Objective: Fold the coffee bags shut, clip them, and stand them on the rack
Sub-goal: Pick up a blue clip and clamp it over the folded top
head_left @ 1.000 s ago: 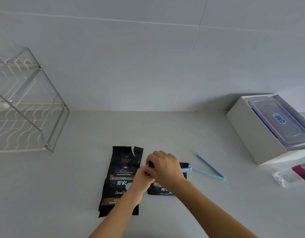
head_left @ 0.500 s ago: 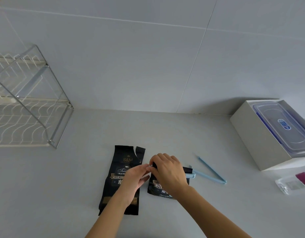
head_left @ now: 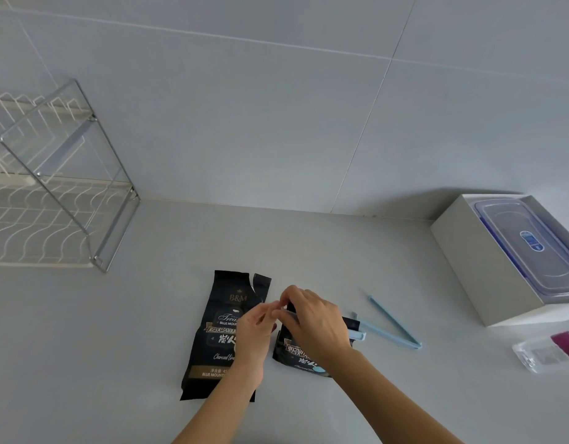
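Note:
Two black coffee bags lie on the grey counter. The left coffee bag (head_left: pixel 222 302) lies flat with its torn top open. The right coffee bag (head_left: pixel 292 354) has its top folded down, and a light-blue clip (head_left: pixel 357 335) sticks out from the fold to the right. My right hand (head_left: pixel 315 318) covers the folded top and grips it. My left hand (head_left: pixel 254 334) pinches the left end of the same fold, fingertips touching those of my right hand. A second blue clip (head_left: pixel 395 325) lies open in a V just right of the bag. The wire rack (head_left: pixel 94 200) stands at the far left.
A white box (head_left: pixel 462 251) holding a clear lidded plastic container (head_left: pixel 526 248) sits at the right by the wall. A small clear packet with a magenta label (head_left: pixel 545 350) lies in front of it. Tiled wall runs behind the counter.
My left hand has slid out from beneath my right hand to the left end of the folded top. My right hand stays on the fold. The view has shifted slightly.

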Demonstrator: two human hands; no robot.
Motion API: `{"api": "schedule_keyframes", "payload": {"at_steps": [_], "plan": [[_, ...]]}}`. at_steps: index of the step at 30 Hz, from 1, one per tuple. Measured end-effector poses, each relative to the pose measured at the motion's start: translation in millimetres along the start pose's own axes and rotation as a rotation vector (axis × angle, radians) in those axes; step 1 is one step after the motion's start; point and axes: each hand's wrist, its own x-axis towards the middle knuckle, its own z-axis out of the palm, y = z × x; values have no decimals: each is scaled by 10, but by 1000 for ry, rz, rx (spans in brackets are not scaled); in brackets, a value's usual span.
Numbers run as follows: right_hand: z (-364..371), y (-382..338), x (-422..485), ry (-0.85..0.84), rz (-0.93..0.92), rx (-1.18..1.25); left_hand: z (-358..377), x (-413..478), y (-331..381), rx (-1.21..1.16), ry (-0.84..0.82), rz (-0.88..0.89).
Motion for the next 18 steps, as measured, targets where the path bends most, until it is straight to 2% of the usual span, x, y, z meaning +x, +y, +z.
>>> {"api": "schedule_keyframes", "payload": {"at_steps": [5, 10, 18], "plan": [[22, -39, -9, 13, 73, 29, -11, -1, -15, -25, 2, -33], [-50, 60, 60, -115, 169, 44, -16, 10, 0, -24, 8, -38], [10, 103, 11, -94, 128, 22, -25, 8, -41, -65, -48, -67]]}}
